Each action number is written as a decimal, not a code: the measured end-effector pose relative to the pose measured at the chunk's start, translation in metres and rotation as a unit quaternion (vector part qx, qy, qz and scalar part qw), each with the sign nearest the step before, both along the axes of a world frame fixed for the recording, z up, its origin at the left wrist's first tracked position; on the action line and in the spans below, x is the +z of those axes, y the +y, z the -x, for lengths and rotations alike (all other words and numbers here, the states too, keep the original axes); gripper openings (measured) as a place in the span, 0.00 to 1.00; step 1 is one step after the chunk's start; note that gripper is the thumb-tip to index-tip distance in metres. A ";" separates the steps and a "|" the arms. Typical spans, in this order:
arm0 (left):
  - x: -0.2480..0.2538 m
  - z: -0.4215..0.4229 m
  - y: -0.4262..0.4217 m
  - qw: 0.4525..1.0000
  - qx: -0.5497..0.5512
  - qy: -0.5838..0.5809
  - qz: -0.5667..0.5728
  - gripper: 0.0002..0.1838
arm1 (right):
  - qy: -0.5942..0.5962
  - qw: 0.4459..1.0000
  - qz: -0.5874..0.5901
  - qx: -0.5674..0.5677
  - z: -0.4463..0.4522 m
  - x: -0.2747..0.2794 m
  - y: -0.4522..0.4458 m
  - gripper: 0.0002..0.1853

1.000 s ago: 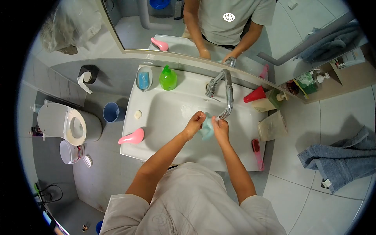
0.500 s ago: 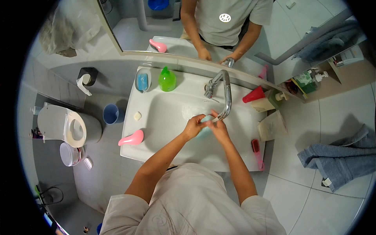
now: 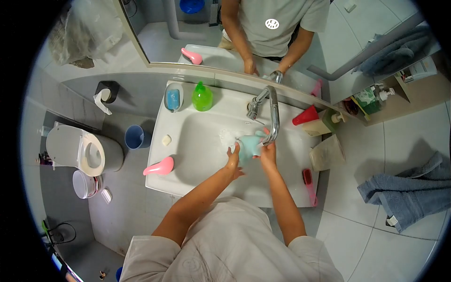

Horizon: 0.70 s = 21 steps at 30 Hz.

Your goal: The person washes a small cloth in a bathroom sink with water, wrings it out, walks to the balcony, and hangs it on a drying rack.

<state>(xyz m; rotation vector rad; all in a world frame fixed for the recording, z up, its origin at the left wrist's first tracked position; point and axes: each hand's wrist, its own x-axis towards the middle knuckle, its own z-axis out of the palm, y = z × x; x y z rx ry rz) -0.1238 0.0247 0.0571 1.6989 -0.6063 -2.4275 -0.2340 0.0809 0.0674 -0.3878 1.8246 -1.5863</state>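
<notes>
Over the white sink basin (image 3: pixel 202 145), a light teal item (image 3: pixel 248 146), soft-looking and partly blurred, lies between my two hands. My left hand (image 3: pixel 234 161) is at its left side, fingers apart and the palm turned toward it. My right hand (image 3: pixel 268 154) grips its right edge just below the spout of the chrome faucet (image 3: pixel 274 113). Some white foam or water shows in the basin behind the teal item.
On the sink's left are a green bottle (image 3: pixel 202 97), a blue soap in a dish (image 3: pixel 173 98), a white soap piece (image 3: pixel 166 140) and a pink object (image 3: pixel 160 166). At right stand a red tube (image 3: pixel 305 115), a pump bottle (image 3: pixel 322 124) and a pink brush (image 3: pixel 308 185).
My hands have moved apart. My left hand has opened and shifted slightly down, and the teal item now looks wider, spread between the hands.
</notes>
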 end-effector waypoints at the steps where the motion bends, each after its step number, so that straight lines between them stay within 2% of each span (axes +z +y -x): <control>1: -0.022 0.004 0.002 0.994 0.040 0.079 -0.065 0.41 | -0.053 0.998 0.003 0.030 -0.010 0.002 0.004 0.12; 2: -0.041 0.008 0.002 0.976 0.079 0.157 -0.129 0.40 | -0.105 0.993 0.006 0.059 -0.022 0.001 0.008 0.11; 3: -0.055 0.007 -0.004 0.951 0.032 0.301 -0.071 0.35 | 0.054 0.991 0.072 0.103 -0.035 -0.004 0.007 0.11; 4: -0.078 0.010 -0.011 0.939 0.039 0.326 -0.105 0.31 | 0.211 0.957 0.135 0.144 -0.049 -0.010 0.006 0.11; 5: -0.100 0.013 -0.017 0.926 0.044 0.348 -0.139 0.28 | 0.232 0.956 0.062 0.167 -0.060 -0.002 0.009 0.12; 7: -0.115 0.018 -0.012 0.907 0.006 0.415 -0.077 0.22 | 0.268 0.936 -0.084 0.210 -0.076 0.025 0.016 0.13; 8: -0.123 0.016 0.000 0.879 0.004 0.476 -0.029 0.20 | 0.312 0.928 -0.123 0.162 -0.072 0.021 0.013 0.14; 10: -0.123 0.018 0.007 0.889 0.034 0.457 -0.018 0.15 | 0.393 0.896 -0.196 0.064 -0.057 -0.002 0.001 0.15; 11: -0.065 0.017 0.010 0.923 0.067 0.374 -0.057 0.13 | 0.383 0.892 -0.240 0.030 -0.040 -0.015 -0.004 0.12; 12: -0.033 0.021 0.012 0.948 0.099 0.286 -0.096 0.11 | 0.246 0.958 -0.146 -0.025 -0.038 -0.021 -0.002 0.12; 13: -0.034 0.026 0.014 0.961 0.125 0.238 -0.056 0.13 | 0.099 0.991 -0.047 -0.081 -0.037 -0.025 0.000 0.13; 15: -0.094 0.019 -0.004 0.905 0.062 0.406 -0.108 0.15 | 0.143 0.987 0.027 -0.074 -0.051 -0.049 0.001 0.14; 16: -0.133 0.014 -0.010 0.864 0.029 0.484 -0.137 0.16 | 0.155 0.987 -0.006 -0.049 -0.068 -0.028 0.000 0.15; 17: -0.151 0.013 -0.015 0.814 -0.005 0.557 -0.162 0.17 | 0.264 0.962 -0.070 0.015 -0.075 -0.005 0.002 0.16; 18: -0.143 0.016 -0.015 0.836 0.072 0.514 -0.178 0.18 | 0.369 0.917 -0.133 0.078 -0.078 0.008 0.002 0.16; 20: -0.095 0.024 -0.001 0.858 0.222 0.412 -0.211 0.18 | 0.362 0.909 -0.201 0.056 -0.048 -0.011 -0.009 0.17; 21: -0.048 0.030 0.000 0.972 0.152 0.165 -0.068 0.17 | 0.357 0.903 -0.235 0.045 -0.038 -0.018 -0.010 0.17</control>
